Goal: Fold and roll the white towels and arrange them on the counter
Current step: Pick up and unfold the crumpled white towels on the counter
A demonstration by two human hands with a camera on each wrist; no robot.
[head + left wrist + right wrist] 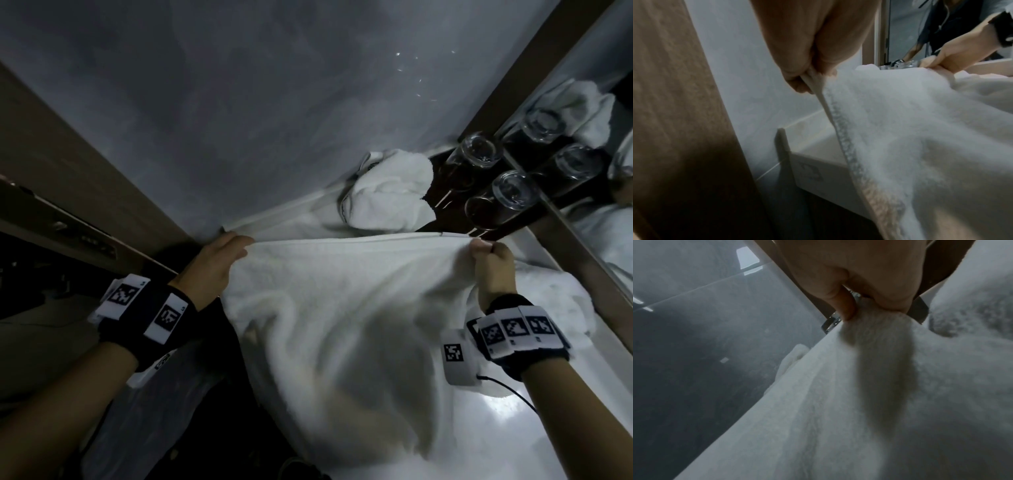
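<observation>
Presently both hands are holding one white towel (329, 308) up by its top hem above the counter (534, 428). The left hand (212, 263) is pinching the left corner between thumb and curled fingers (797, 81); the right hand (493, 263) is closing thumb and fingers on the right corner, bunching a little pile there. Neither hand is holding anything else.

The hem is running taut and near level from hand to hand — left to right across the head view — and that looks to be the towel's short edge. The long axis is hanging downward toward the person, the lower part draping slack and creased over the counter's front, its far end out of sight.

Judgement on the step in hand: this appears to be the spreading or first fold. To do it well, the hem should be kept level and taut, corners matched before lowering, and the creases shaken out so the fold lies flat.

Behind the hem, a rolled white towel (387, 192) is lying against the wall, just beside upturned glasses (479, 150) by the mirror (609, 240).
</observation>
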